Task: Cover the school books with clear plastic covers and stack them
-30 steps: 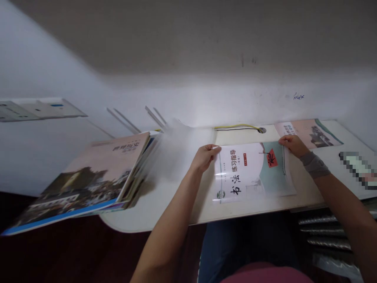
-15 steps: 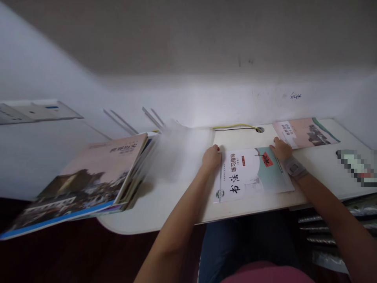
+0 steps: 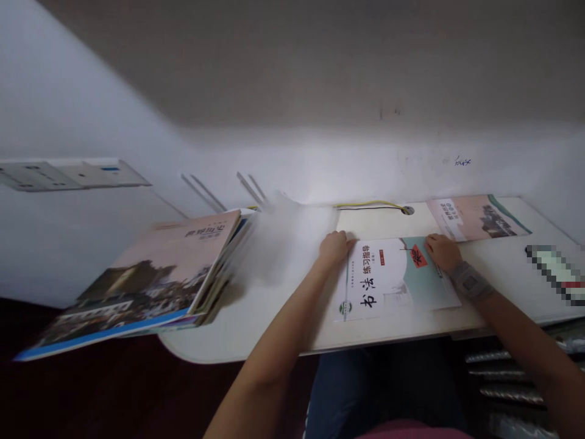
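A white and teal book [image 3: 393, 277] with black characters and a red tag lies flat on the pale desk [image 3: 269, 323]. My left hand [image 3: 335, 247] rests on its far left corner, fingers curled down onto the edge. At the far right part of the cover, by the red tag, my right hand [image 3: 441, 251] presses with its fingers bent; a grey band wraps that wrist. Whether either hand grips the book or only presses it I cannot tell.
A stack of books [image 3: 150, 280] with a pink and blue cover overhangs the desk's left end. A pink and teal book [image 3: 479, 217] lies at the far right. A yellow and black cable [image 3: 370, 205] runs to a desk hole. White wall behind.
The book went from held up at its far edge to lying flat on the desk. Both hands lowered onto its far corners.
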Demonstrator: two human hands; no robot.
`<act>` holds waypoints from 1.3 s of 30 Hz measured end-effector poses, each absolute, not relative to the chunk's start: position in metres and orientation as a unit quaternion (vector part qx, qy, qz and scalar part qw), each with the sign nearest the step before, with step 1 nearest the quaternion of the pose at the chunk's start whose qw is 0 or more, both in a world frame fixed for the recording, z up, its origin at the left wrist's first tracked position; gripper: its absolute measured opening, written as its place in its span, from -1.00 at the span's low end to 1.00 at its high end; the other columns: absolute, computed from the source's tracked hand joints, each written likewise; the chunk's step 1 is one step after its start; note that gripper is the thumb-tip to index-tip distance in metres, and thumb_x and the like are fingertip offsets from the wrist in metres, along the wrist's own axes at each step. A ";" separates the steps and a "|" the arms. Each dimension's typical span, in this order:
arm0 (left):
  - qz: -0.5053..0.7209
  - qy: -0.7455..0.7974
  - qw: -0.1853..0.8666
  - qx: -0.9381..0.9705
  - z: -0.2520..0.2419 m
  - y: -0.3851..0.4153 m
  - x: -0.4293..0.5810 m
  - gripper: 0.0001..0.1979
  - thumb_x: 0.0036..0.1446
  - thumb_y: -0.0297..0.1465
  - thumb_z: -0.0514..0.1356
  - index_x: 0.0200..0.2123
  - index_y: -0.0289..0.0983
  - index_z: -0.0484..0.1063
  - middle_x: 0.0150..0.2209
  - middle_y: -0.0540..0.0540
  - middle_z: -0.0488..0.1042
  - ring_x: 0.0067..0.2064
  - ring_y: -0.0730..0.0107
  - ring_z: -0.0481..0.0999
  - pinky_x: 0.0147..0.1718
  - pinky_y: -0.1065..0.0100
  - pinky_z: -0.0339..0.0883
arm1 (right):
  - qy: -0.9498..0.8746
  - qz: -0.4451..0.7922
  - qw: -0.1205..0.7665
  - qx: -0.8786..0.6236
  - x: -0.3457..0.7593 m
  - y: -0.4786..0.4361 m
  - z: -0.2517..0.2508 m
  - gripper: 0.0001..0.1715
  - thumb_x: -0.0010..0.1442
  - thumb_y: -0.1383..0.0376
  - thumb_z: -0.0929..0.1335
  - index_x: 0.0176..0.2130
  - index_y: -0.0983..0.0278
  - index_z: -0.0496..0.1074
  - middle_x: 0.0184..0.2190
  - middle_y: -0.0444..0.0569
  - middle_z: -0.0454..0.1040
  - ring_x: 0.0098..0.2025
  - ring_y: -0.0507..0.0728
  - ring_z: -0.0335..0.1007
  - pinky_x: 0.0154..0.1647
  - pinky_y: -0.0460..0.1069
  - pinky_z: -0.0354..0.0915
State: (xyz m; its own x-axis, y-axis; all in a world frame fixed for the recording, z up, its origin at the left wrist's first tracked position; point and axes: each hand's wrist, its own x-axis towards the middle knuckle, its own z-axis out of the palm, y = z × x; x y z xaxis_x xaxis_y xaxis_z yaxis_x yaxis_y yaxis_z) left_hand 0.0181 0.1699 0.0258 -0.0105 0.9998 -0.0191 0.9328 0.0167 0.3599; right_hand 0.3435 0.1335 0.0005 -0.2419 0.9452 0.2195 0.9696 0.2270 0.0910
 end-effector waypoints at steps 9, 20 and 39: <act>0.232 0.687 0.299 0.620 0.038 0.165 0.012 -0.65 0.01 -0.10 0.18 -0.38 -0.30 0.39 -0.29 -0.24 0.50 -0.12 0.09 0.48 -0.20 0.25 0.32 | -0.772 -0.120 0.084 -0.619 0.338 0.131 -0.011 -0.63 0.29 0.31 0.11 -0.16 0.34 0.43 -0.16 0.14 0.45 -0.12 0.20 0.32 -0.17 0.03 0.16; 0.274 0.543 0.629 0.485 0.026 0.043 -0.007 -0.73 0.03 -0.21 0.17 -0.29 -0.28 0.29 -0.50 -0.03 0.46 -0.53 0.41 0.48 -0.61 0.43 0.33 | -0.774 -0.062 0.149 -0.612 0.337 0.132 -0.009 -0.67 0.25 0.33 0.17 -0.15 0.37 0.44 -0.10 0.16 0.46 -0.07 0.21 0.32 -0.06 0.05 0.17; 0.477 0.427 0.705 0.306 0.054 0.111 0.040 -0.79 -0.09 -0.61 0.22 -0.39 -0.29 0.28 -0.45 0.00 0.49 -0.47 0.47 0.52 -0.51 0.47 0.43 | -0.785 0.026 0.251 -0.565 0.360 0.083 -0.027 -0.72 0.16 0.36 0.26 -0.15 0.30 0.46 -0.19 0.08 0.49 -0.09 0.18 0.36 0.01 0.09 0.24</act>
